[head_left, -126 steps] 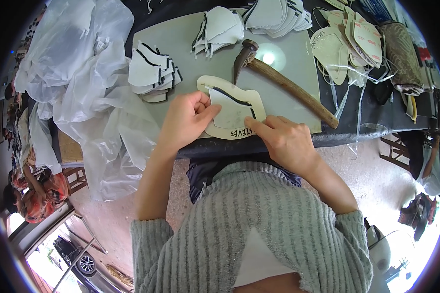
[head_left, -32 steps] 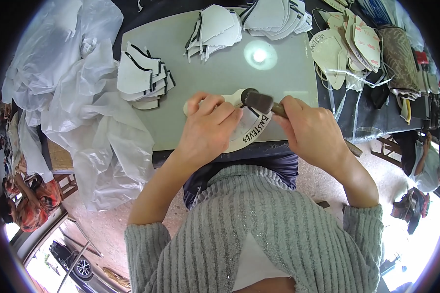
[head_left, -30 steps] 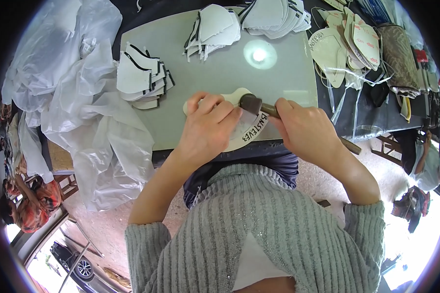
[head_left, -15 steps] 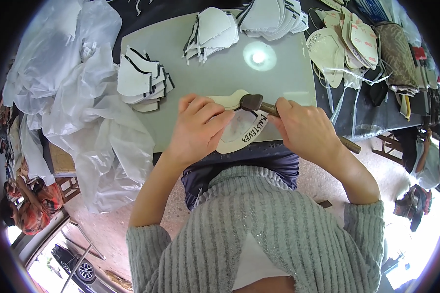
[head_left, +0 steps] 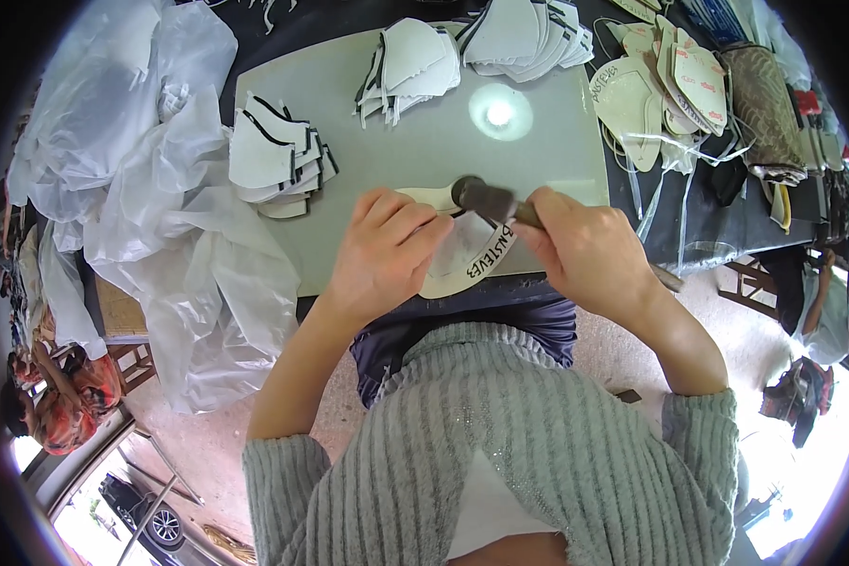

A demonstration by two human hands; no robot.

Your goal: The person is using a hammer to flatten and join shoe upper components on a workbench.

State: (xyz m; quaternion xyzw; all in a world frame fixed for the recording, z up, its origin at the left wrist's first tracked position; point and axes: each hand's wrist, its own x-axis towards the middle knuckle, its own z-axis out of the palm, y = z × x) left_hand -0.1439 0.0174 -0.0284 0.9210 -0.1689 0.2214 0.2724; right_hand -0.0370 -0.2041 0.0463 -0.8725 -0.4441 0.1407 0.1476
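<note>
The right hand point(head_left: 587, 243) is closed around the hammer point(head_left: 486, 199), whose head is over the cream template point(head_left: 455, 283) at the near edge of the grey board point(head_left: 538, 156). The left hand point(head_left: 379, 257), apart from the right, covers the template's left side; I cannot tell whether it pinches.

A dark-covered table point(head_left: 764, 231) stands on a pale pinkish floor point(head_left: 212, 453), with daylight point(head_left: 825, 462) glaring at lower left and right.
</note>
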